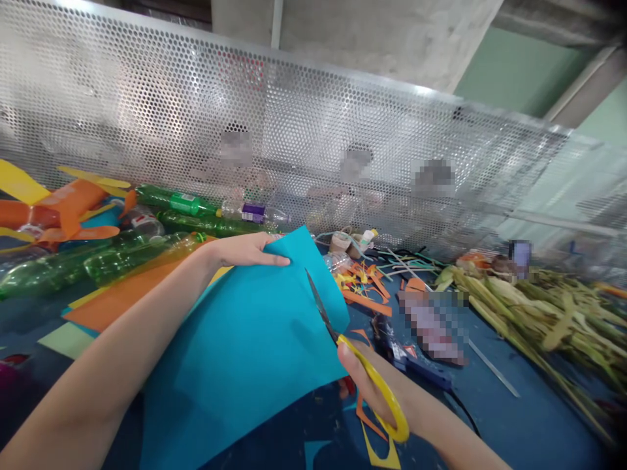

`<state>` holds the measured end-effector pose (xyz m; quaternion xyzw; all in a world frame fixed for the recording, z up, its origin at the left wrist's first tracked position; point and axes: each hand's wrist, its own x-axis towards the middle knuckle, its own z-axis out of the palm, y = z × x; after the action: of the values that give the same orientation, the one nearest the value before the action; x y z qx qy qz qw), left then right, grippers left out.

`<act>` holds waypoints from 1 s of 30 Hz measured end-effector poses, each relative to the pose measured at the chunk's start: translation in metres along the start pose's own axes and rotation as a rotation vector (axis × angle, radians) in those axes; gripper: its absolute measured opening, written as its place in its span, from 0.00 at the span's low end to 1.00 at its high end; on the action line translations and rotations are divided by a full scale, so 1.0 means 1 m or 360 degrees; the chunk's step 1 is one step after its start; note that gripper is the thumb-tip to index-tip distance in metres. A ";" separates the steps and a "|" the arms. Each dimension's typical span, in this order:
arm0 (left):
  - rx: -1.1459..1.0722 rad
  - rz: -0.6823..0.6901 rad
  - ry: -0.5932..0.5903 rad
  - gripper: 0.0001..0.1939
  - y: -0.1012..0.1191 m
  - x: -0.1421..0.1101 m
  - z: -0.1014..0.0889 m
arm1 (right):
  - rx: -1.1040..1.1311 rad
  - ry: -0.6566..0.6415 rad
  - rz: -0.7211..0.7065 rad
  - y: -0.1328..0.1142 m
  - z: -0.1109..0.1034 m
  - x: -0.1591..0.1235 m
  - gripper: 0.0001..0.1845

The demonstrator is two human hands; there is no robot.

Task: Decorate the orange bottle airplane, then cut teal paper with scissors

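A large teal paper sheet (245, 346) is held up over the table. My left hand (245, 251) pinches its upper edge, fingers closed on the paper. My right hand (372, 385) grips yellow-handled scissors (353, 352), fingers through the loops. The dark blades point up and away and bite into the sheet's right edge.
Green plastic bottles (98, 258) and orange and yellow paper (117, 294) lie at left. Paper scraps (365, 287), a glue gun (411, 359), a metal ruler (492, 371) and dried corn husks (539, 307) lie at right on the blue table (529, 424). A perforated metal screen (294, 143) runs behind, with people beyond.
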<state>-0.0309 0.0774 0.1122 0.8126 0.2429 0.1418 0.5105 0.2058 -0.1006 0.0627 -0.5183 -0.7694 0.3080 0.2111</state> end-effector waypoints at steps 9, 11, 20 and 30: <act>-0.0084 0.0010 -0.0037 0.15 0.001 -0.002 0.000 | -0.0055 0.0048 -0.0035 -0.006 0.001 0.000 0.24; -0.0095 0.0010 -0.0043 0.15 0.002 -0.003 0.000 | -0.0091 0.0078 -0.0045 -0.005 0.003 0.001 0.25; -0.0089 -0.0025 -0.0034 0.14 0.002 -0.004 -0.002 | -0.0107 0.0158 -0.0085 -0.002 0.008 0.004 0.29; -0.0069 -0.0031 -0.0035 0.13 0.003 -0.004 -0.003 | -0.0064 0.0166 0.0001 -0.002 0.011 0.003 0.32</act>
<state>-0.0351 0.0761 0.1159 0.8003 0.2421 0.1332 0.5321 0.1966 -0.1007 0.0560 -0.5381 -0.7631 0.2652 0.2405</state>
